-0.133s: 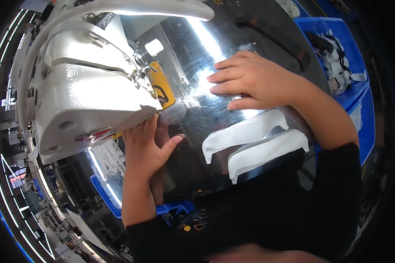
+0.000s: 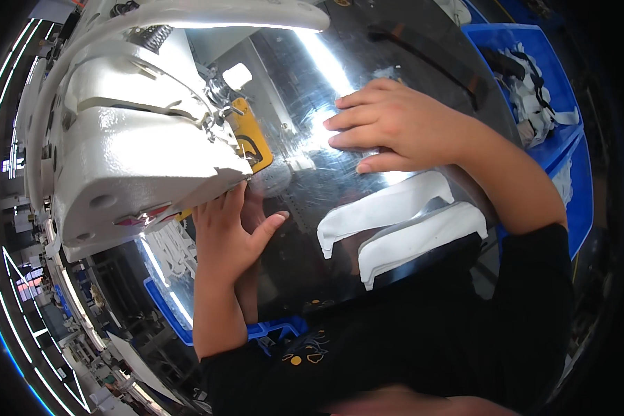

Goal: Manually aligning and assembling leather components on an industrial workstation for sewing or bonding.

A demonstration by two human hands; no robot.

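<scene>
A white sewing machine (image 2: 125,152) stands at the left, with a yellow plate (image 2: 252,132) beside its needle area. My left hand (image 2: 225,232) is at the machine's near side, its fingertips partly hidden under the machine head and its thumb stretched out apart. I see nothing held in it. Over the shiny dark metal table (image 2: 305,243), my right hand (image 2: 399,128) is open and palm down, fingers spread, holding nothing. Just nearer to me than the right hand lie two stacks of curved white fabric pieces, the farther stack (image 2: 385,208) and the nearer stack (image 2: 423,243), side by side.
Blue bins (image 2: 544,90) at the right hold white and black cloth pieces. A thin dark rod (image 2: 430,62) lies toward the table's far right. More white pieces (image 2: 170,253) rest left of my left forearm, above a blue tray edge (image 2: 163,308).
</scene>
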